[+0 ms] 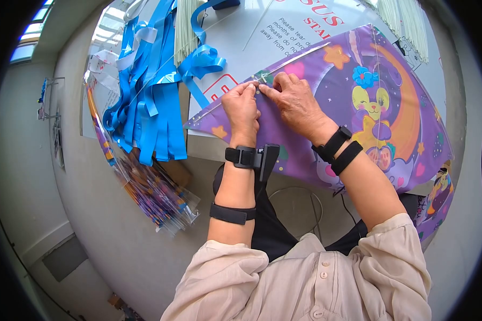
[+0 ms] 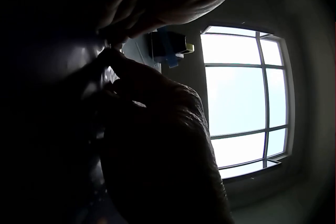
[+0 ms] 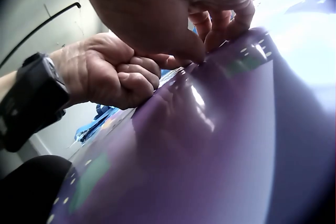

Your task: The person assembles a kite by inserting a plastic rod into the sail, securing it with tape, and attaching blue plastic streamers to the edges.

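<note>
A purple kite (image 1: 300,144) printed with a yellow-faced bear and an orange moon lies across the table and over the person's lap. At its upper left edge, the left hand (image 1: 242,111) pinches the hem between thumb and forefinger, its other fingers curled into the palm. Right beside it, the right hand (image 1: 299,104) pinches the same edge, fingertips almost meeting the left hand's. In the right wrist view the kite sheet (image 3: 210,124) puckers under the fingertips. The left wrist view is mostly dark, with both hands in silhouette. Whatever small piece lies between the fingertips is hidden.
Blue ribbon strips (image 1: 166,117) hang over the table's left edge, near a bundle of pale sticks (image 1: 186,32). Plastic-wrapped printed bundles (image 1: 150,187) hang below. White board with red print (image 1: 284,37) covers the tabletop. More sticks (image 1: 407,27) lie at the back right.
</note>
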Tool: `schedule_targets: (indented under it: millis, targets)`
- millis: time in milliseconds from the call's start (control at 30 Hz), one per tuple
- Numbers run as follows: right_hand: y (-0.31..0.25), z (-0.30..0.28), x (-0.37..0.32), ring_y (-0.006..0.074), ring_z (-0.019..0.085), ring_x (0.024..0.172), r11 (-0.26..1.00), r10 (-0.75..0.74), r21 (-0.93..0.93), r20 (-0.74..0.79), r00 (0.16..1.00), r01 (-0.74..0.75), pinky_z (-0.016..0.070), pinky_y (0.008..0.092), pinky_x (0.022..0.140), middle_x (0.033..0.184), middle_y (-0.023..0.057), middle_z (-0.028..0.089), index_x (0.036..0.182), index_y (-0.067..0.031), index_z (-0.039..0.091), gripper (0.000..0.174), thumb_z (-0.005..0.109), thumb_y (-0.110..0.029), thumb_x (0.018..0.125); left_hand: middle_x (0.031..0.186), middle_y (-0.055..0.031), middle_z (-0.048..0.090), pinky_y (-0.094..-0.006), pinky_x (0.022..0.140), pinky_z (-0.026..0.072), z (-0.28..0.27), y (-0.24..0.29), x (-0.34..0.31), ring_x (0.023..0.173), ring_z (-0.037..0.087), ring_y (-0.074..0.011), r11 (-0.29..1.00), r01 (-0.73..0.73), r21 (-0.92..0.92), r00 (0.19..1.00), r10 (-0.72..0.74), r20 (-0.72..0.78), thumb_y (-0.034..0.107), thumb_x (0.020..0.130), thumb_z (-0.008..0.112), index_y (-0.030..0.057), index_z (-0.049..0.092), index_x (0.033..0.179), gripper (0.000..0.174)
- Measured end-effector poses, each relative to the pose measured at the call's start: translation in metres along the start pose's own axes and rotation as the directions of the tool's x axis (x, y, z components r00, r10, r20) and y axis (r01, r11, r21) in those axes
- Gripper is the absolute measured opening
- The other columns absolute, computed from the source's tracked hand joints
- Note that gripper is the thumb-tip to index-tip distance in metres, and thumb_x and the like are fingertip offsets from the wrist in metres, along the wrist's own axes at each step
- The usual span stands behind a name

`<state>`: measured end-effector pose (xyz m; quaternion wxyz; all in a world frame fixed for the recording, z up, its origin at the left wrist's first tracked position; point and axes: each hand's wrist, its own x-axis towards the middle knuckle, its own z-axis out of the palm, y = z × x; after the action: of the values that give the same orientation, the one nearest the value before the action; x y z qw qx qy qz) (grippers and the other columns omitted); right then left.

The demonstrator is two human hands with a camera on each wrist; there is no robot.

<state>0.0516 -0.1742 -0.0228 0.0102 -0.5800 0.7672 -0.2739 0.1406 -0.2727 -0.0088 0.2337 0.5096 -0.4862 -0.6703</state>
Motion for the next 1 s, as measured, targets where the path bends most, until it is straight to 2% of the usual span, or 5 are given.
schedule_targets:
  millis: [300, 400, 467, 567, 1000]
  targets:
    - [-0.001, -0.004, 0.001, 0.0225, 0.051, 0.089, 1.0, 0.013, 0.009, 0.041, 0.999, -0.013, 0.0391, 0.0365, 0.07, 0.094, 0.0059, 0.051, 0.106, -0.0141, 0.062, 0.029, 0.053, -0.012, 0.079, 0.054, 0.0054, 0.04, -0.019, 0.034, 0.0255, 0.008, -0.012, -0.005, 0.039, 0.03, -0.0031, 0.984, -0.181, -0.006, 0.973, 0.178, -0.149, 0.003, 0.086, 0.052, -0.0042, 0.063, 0.101, 0.02]
    - [0.0, -0.004, 0.002, 0.0227, 0.05, 0.09, 0.999, 0.018, 0.029, 0.053, 0.998, -0.019, 0.0391, 0.0367, 0.071, 0.095, 0.0061, 0.051, 0.106, -0.0141, 0.063, 0.029, 0.053, -0.012, 0.079, 0.07, -0.0027, 0.052, -0.0262, 0.045, 0.0395, -0.002, -0.008, -0.012, 0.052, 0.045, -0.0101, 0.847, -0.403, 0.347, 0.87, 0.472, -0.143, 0.0, 0.081, 0.053, -0.002, 0.061, 0.108, 0.028]
    - [0.001, -0.003, 0.001, 0.0229, 0.05, 0.09, 0.998, 0.014, 0.055, 0.041, 0.999, -0.016, 0.039, 0.0367, 0.071, 0.095, 0.0061, 0.051, 0.106, -0.0145, 0.063, 0.03, 0.052, -0.011, 0.079, 0.103, -0.0116, 0.055, -0.0373, 0.071, 0.0463, -0.004, 0.009, -0.029, 0.087, 0.054, -0.0222, -0.19, -0.466, 0.864, 0.588, 0.663, 0.463, 0.002, 0.079, 0.053, 0.0019, 0.056, 0.117, 0.039]
    - [0.004, -0.003, 0.001, 0.0237, 0.05, 0.088, 0.995, -0.003, 0.098, 0.034, 0.999, 0.0, 0.039, 0.037, 0.072, 0.093, 0.0068, 0.052, 0.108, -0.0142, 0.063, 0.032, 0.052, -0.008, 0.078, 0.127, -0.0139, 0.043, -0.0438, 0.088, 0.0405, -0.013, 0.001, -0.025, 0.114, 0.042, -0.0303, -0.319, -0.432, 0.844, 0.654, 0.533, 0.536, 0.007, 0.08, 0.05, 0.0066, 0.051, 0.124, 0.044]
    - [-0.003, 0.0, 0.01, 0.0308, 0.049, 0.088, 0.96, -0.126, -0.227, 0.176, 0.976, 0.165, 0.0408, 0.0385, 0.073, 0.097, 0.0134, 0.048, 0.134, -0.0087, 0.041, 0.059, 0.043, 0.002, 0.076, 0.128, -0.0177, 0.046, -0.049, 0.098, 0.0328, -0.024, -0.032, 0.006, 0.121, 0.041, -0.0327, -0.14, -0.55, 0.823, 0.594, 0.627, 0.503, 0.015, 0.083, 0.043, -0.0001, 0.047, 0.123, 0.043]
